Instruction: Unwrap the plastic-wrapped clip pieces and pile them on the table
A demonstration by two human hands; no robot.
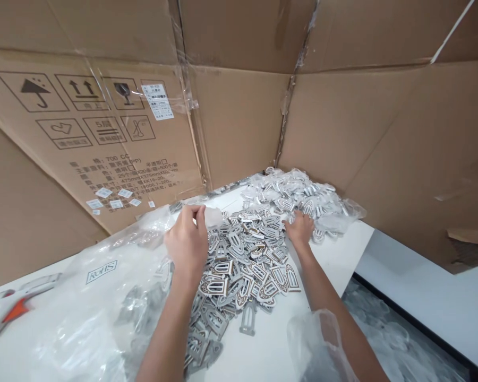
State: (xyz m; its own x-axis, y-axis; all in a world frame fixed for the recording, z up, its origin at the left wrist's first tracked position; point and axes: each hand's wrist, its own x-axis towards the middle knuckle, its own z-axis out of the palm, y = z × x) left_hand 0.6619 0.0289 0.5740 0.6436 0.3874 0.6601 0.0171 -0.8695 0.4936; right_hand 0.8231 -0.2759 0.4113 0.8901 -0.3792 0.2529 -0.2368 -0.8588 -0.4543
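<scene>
My left hand (188,239) is closed in a pinch at the left edge of the loose pile. A small translucent plastic bag (213,218) sticks out to the right of its fingertips. Beneath and beside it spreads a heap of flat grey, arch-shaped pieces (258,254) with slots, some showing brown and white patterns. My right hand (299,229) is at the far right of this heap, its fingers curled down where the loose pieces meet a pile of pieces in clear bags (295,191). What its fingertips grip is hidden.
Tall cardboard walls (239,122) enclose the back of the white table (274,339). At left lie a large clear plastic bag (75,313) and a white and orange tool (11,307). Another clear bag (314,339) lies beneath my right forearm. Plastic bags (386,329) fill a space below right.
</scene>
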